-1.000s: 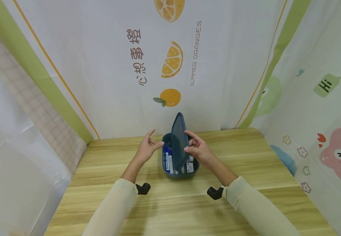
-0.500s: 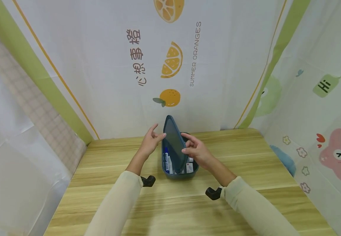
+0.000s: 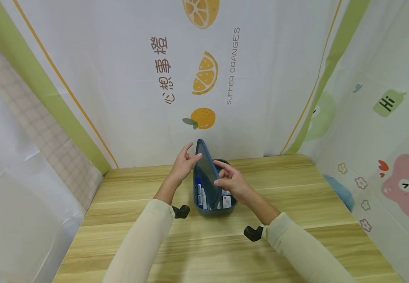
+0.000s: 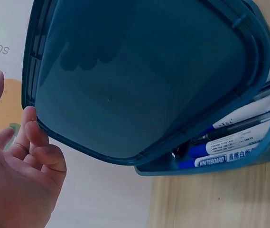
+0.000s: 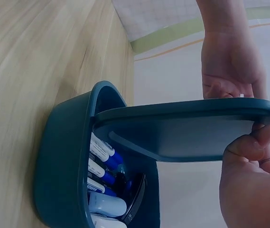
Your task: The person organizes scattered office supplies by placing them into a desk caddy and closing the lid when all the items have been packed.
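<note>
A dark blue-green lid (image 3: 207, 171) stands tilted over the matching storage box (image 3: 216, 212), its lower end at the box's near side. My right hand (image 3: 234, 181) pinches the lid's right edge between thumb and fingers; the right wrist view shows this hand (image 5: 253, 185) close up. On the other side is my left hand (image 3: 183, 167), its thumb at the lid's edge and index finger extended. In the left wrist view the other fingers of this hand (image 4: 25, 161) are loosely bent. Inside the box lie several whiteboard markers (image 4: 229, 142), partly hidden by the lid.
The box stands on a wooden table (image 3: 147, 251), close to the back edge. A white cloth (image 3: 133, 129) printed with oranges hangs behind. Small white boxes (image 3: 227, 202) and pale blue and white rounded items (image 5: 107, 204) also lie in the box.
The lid has swung leftward, its upper end tilting toward my left hand. My left hand has moved forward and right to the lid's edge. My right hand has shifted slightly left, holding the lid.
</note>
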Available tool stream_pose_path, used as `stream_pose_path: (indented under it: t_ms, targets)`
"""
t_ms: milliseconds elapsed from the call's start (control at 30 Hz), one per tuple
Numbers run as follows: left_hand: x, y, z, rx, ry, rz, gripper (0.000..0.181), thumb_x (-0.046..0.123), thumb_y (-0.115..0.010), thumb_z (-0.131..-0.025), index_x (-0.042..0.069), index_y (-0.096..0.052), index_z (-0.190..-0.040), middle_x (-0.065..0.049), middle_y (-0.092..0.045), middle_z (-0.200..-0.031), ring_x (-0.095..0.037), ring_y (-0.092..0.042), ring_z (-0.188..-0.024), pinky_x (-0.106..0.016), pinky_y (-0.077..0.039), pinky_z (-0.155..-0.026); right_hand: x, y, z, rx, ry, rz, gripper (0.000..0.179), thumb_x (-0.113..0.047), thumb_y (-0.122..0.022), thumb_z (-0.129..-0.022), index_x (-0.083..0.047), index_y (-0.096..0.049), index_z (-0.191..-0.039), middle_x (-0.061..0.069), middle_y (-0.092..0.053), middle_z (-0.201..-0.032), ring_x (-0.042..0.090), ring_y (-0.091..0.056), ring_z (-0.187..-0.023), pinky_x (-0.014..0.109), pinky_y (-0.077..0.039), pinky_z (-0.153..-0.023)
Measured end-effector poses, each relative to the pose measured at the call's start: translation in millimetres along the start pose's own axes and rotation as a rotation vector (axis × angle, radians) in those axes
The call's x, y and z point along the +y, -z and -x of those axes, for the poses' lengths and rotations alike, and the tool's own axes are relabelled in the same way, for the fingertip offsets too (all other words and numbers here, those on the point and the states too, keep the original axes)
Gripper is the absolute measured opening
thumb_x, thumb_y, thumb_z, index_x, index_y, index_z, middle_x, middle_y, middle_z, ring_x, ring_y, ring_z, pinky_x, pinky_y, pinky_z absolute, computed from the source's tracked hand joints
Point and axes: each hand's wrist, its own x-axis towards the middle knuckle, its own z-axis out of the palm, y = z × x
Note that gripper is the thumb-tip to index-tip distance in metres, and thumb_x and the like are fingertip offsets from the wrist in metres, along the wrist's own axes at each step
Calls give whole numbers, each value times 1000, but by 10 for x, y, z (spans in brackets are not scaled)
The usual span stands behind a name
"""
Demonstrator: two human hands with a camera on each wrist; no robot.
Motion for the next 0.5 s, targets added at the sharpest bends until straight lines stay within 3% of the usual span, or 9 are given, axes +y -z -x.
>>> stream_pose_path:
  t_ms: [200,500]
  targets:
    - [52,-49,-49,-14,-11,21,66,34,-61,-97,21,-29,-154,-6,-48,-77,-17,-44,-60,-27,-37,-53,-13,-34,0,-3,-8,26,68,7,-62,-88,0,-33,-149,3,-47,-81,10,-38,-56,24,-33,-54]
    - [156,-50,-93,-15,-19,-7,66,32,-60,-98,18,-28,-154,-12,-55,-86,-24,-49,-66,-27,-38,-55,4,-102,-34,-5,-22,63,67,6,-63,-88,-4,-37,-149,3,-47,-82,10,-37,-56,23,-33,-54]
